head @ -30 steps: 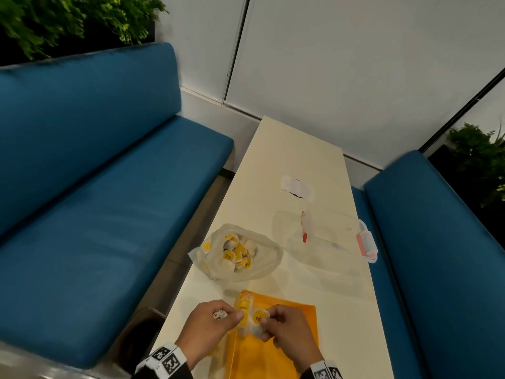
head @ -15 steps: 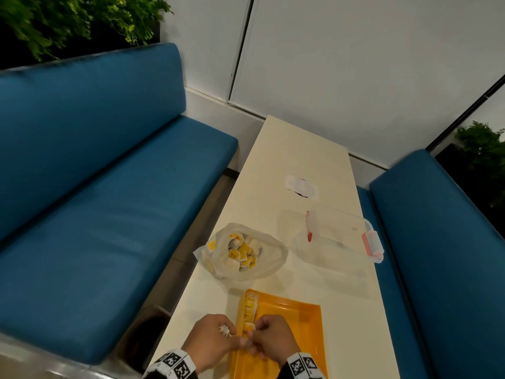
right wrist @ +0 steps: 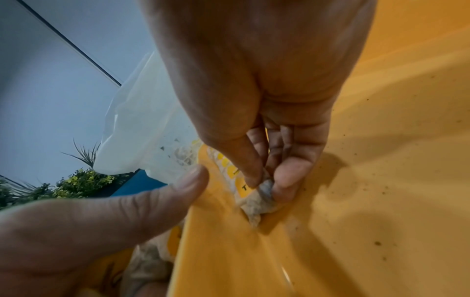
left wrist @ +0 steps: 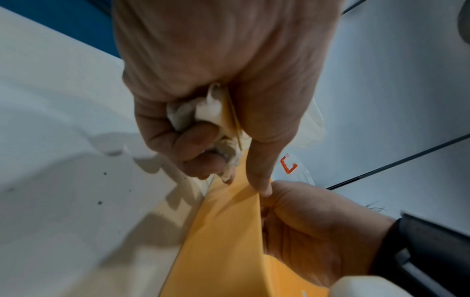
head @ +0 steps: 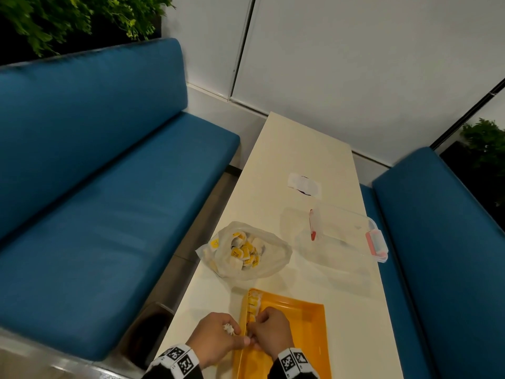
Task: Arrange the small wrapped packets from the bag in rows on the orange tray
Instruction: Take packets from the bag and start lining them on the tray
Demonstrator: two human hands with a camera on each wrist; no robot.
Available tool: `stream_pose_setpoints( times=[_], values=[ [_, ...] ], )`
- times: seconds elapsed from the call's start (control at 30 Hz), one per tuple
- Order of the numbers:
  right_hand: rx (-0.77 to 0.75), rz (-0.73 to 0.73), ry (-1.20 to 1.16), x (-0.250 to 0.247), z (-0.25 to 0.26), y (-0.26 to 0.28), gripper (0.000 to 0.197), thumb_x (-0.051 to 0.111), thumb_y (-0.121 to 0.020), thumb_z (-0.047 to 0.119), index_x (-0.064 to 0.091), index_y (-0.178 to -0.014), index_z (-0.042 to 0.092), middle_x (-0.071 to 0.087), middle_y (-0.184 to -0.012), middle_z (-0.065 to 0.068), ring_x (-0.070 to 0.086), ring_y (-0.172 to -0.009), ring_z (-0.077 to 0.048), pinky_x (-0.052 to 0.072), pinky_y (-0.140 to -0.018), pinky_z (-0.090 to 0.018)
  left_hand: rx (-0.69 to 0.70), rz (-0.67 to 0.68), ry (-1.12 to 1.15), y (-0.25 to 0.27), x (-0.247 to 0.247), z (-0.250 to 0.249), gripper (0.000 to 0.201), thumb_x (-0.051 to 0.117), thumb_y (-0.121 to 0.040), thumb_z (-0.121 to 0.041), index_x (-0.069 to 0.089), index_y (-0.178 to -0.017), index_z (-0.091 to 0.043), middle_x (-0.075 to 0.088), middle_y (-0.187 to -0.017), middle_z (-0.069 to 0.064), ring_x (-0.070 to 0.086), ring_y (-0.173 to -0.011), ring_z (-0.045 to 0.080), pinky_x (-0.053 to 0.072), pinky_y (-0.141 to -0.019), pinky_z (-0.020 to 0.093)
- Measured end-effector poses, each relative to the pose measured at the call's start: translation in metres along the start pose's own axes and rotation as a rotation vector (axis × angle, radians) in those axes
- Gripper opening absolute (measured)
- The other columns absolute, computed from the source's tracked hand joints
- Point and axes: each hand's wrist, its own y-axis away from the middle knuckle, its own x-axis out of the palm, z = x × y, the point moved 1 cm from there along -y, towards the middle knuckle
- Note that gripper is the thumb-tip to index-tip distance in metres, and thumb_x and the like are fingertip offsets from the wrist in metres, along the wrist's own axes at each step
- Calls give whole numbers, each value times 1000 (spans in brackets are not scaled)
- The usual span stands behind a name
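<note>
The orange tray (head: 303,335) lies on the near end of the table, with a short row of yellow-labelled packets (head: 253,303) along its left wall. My right hand (head: 255,336) pinches one packet (right wrist: 263,194) between thumb and fingers, low on the tray floor at the near end of that row (right wrist: 226,166). My left hand (head: 235,332) sits just outside the tray's left rim (left wrist: 223,231). Its curled fingers grip a small bunch of packets (left wrist: 203,112), and its thumb touches the rim. The clear bag (head: 246,253) with several packets lies open beyond the tray.
A clear lidded box with pink latches (head: 344,236) stands right of the bag. A white paper scrap (head: 304,184) lies farther back. Blue benches (head: 109,201) flank the narrow cream table (head: 352,310). The tray's right part is bare.
Both hands have moved toward me along the tray's left wall. The right hand has brought its packet down onto the tray floor at the row's near end. The head view has tilted up.
</note>
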Motion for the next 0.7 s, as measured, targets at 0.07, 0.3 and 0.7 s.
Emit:
stream_pose_setpoints(
  times=[0.07,0.3,0.7],
  values=[
    [-7,-2,1,1,-2,0,15,65,-73,2,55,-82,9,73,-69,-16,61,-44,-18,54,-49,-29,-9,16,14,0,-1,1,33,93,-56,-47,77,-76,-27,74,-93,-7,69,-89,11,58,-82,27],
    [-96,-55,29,-12,-3,7,20,76,-77,23,58,-83,16,70,-78,-5,67,-64,-20,53,-59,-33,-156,92,454,12,-24,-4,36,77,-85,-48,77,-97,-14,64,-73,2,60,-66,17,47,-58,27],
    [-590,212,-43,-8,61,75,26,82,-65,33,69,-86,26,69,-87,0,62,-69,-7,54,-67,-28,-131,6,1096,11,-39,-19,24,59,-94,-6,69,-116,-6,66,-95,16,69,-75,28,53,-56,30]
  ],
)
